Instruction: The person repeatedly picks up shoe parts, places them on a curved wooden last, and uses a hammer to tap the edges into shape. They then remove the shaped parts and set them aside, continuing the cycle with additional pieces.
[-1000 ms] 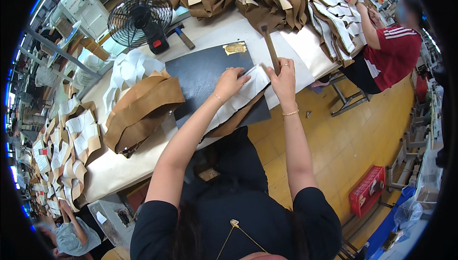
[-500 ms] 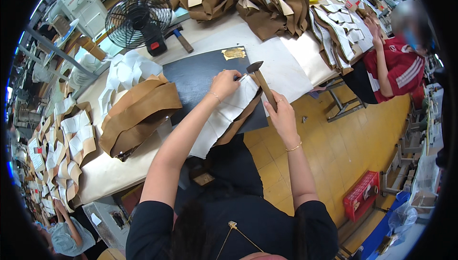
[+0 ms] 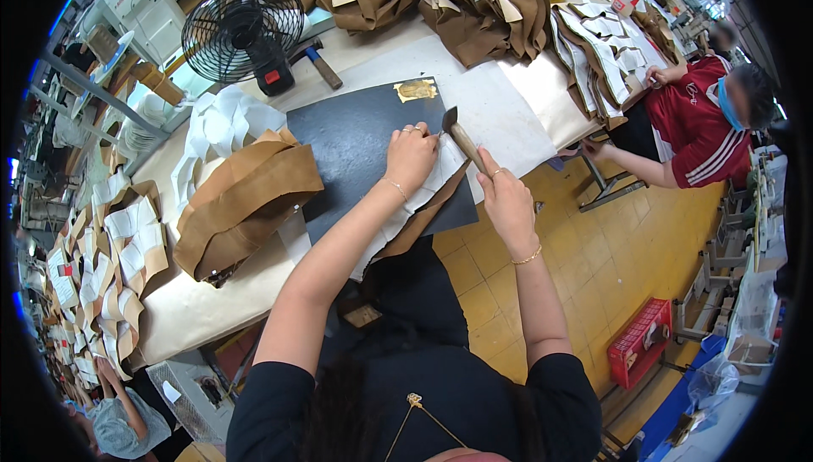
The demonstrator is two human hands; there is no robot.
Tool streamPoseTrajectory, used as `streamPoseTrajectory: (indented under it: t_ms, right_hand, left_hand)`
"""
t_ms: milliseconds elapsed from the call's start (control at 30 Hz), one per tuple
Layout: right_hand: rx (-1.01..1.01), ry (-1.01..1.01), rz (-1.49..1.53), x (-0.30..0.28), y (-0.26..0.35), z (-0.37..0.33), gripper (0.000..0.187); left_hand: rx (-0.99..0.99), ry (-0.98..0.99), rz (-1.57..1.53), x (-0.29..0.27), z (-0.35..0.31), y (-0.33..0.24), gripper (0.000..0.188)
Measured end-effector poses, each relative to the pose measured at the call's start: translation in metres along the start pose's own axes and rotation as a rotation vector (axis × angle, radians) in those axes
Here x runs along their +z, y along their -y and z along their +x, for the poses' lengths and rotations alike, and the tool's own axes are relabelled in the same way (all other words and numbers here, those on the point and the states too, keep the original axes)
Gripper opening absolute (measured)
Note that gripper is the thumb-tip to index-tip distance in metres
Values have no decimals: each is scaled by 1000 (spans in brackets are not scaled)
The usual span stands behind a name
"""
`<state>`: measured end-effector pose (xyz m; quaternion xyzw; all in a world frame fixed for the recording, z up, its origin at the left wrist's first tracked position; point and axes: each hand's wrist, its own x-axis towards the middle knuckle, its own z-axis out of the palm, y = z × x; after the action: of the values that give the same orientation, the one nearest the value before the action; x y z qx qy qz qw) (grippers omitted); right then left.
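In my closed right hand (image 3: 508, 204) is the wooden handle of a hammer (image 3: 466, 142). Its dark metal head is just right of my left fingertips, close above the far end of a brown leather-like piece with white backing (image 3: 434, 181). My left hand (image 3: 412, 159) has its fingers curled and pressed down on that end, covering part of the white side. The piece slants over the right part of a dark flat board (image 3: 339, 136), its near end hanging toward my lap. Beneath my left hand, the exact pinch is hidden.
A stack of brown pieces (image 3: 254, 199) lies left of the board. Beyond it stand a black fan (image 3: 246, 34) and a second hammer (image 3: 323, 68). Bundles of pieces (image 3: 491, 5) line the far side. At right, a co-worker in a red shirt (image 3: 703, 127) sits; a red crate (image 3: 641, 342) is below.
My left hand has slid slightly down and right, covering more of the white side. The hammer has shifted slightly with its head turned more upright. The co-worker's hands have lowered.
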<state>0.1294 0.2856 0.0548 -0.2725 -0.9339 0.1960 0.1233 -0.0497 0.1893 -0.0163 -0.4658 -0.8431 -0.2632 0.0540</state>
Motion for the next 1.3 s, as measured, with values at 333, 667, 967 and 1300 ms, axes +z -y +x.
streamPoseTrajectory:
  t_ms: [333, 667, 967, 1300]
  right_hand:
    - [-1, 35, -85, 5, 1, 3, 44]
    - [-35, -11, -41, 13, 0, 0, 46]
    - [-34, 20, -53, 16, 6, -12, 46]
    - [-77, 37, -69, 17, 10, -15, 45]
  left_hand:
    - [187, -95, 266, 5, -6, -1, 14]
    - [-116, 94, -176, -17, -8, 12, 13]
    - [-241, 188, -243, -22, -16, 19, 16]
    - [-307, 199, -217, -37, -29, 13, 18]
